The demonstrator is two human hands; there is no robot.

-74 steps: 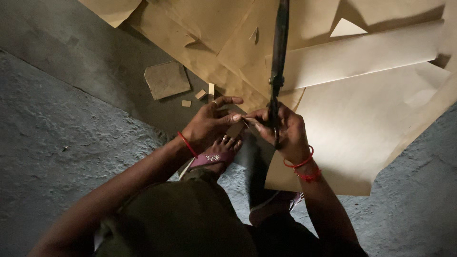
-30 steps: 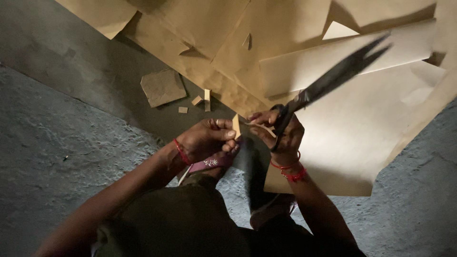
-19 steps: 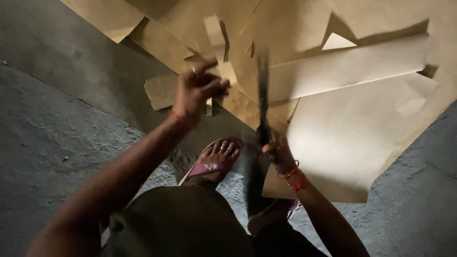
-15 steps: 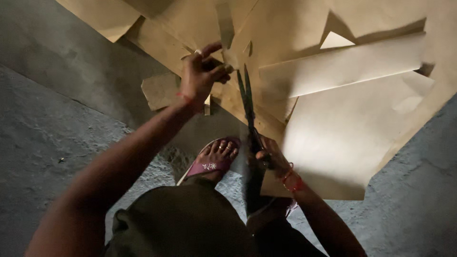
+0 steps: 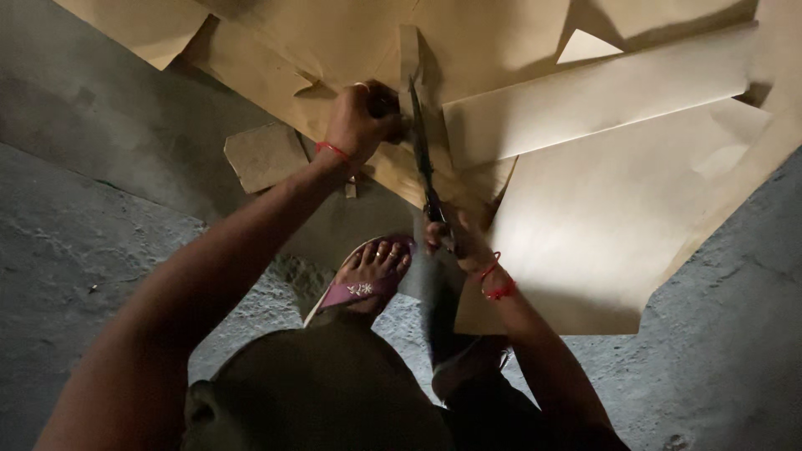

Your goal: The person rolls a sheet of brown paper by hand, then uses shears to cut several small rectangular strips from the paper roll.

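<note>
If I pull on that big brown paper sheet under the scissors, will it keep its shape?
Probably not: the brown paper sheet looks thin and creased, so it would likely flop. It seems light and may slide on the floor. Its cut edges near the scissors could tear.

Rough grey concrete floor (image 5: 100,250), dim w/ warm light from right, darker smooth strip at top left.

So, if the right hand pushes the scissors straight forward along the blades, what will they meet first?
Probably the narrow brown paper strip that the left hand pinches. The scissors in the right hand point straight at it, though depth is unclear.
</note>
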